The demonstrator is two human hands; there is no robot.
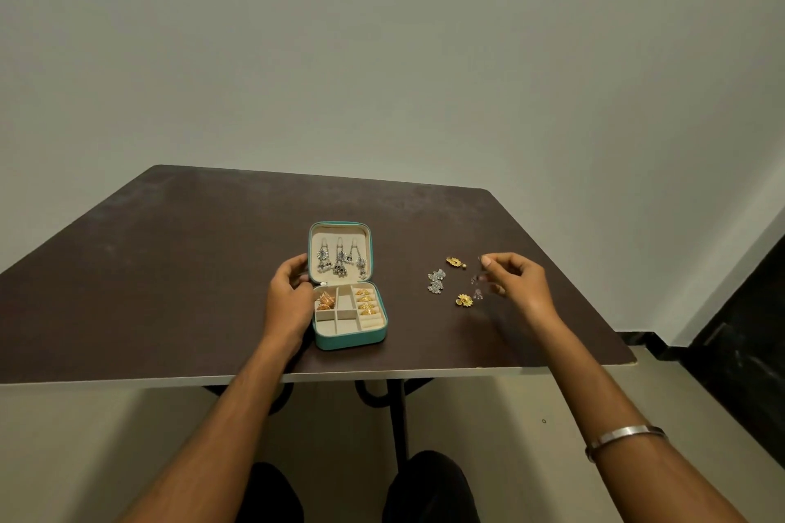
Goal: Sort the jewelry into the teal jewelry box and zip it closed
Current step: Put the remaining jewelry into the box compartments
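- Two hands are over the dark brown table (170, 268), with the teal jewelry box (348, 335) lying open between them, closer to the left one.
- The left hand (289, 293) curls around the box's left edge at the hinge, fingers touching the lid's side.
- Inside the lid: three silver dangly earrings (340, 261) hanging in a row. The tray has gold rings (368, 301) in the right-hand slot and a copper-coloured piece (326, 301) top left.
- The right hand (516, 278) hovers well to the right of the box, thumb and forefinger pinched on a tiny clear piece (482, 259); hard to say what it is.
- Loose on the table just left of that hand: two gold flower pieces (455, 262) (464, 300) and a silver cluster pair (436, 281).
- A silver bangle (624, 437) sits on the right wrist.
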